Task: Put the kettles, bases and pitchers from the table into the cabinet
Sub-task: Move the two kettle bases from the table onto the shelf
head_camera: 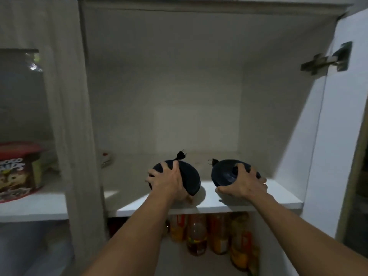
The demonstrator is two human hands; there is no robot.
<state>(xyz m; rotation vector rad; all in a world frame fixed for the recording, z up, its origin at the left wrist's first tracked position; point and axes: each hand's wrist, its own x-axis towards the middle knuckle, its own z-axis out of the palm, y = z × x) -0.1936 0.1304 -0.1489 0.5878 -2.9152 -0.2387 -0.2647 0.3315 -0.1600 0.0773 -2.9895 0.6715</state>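
Observation:
I face an open white cabinet with both arms reaching onto its middle shelf (282, 202). My left hand (169, 181) grips a round dark kettle base (192, 177), held tilted on its edge, with a black plug (181, 155) sticking up behind it. My right hand (245, 183) grips a second dark kettle base (224, 173), also tilted, its plug (213, 161) pointing left. Both bases are near the shelf's front edge, close side by side. No kettles or pitchers are in view.
Several bottles of yellow and amber liquid (197, 236) stand on the shelf below. The cabinet door (346, 116) hangs open at right on a metal hinge (326, 58). In the left compartment sits a cereal box (18, 174). A small pale item (106, 160) lies at the shelf's back left.

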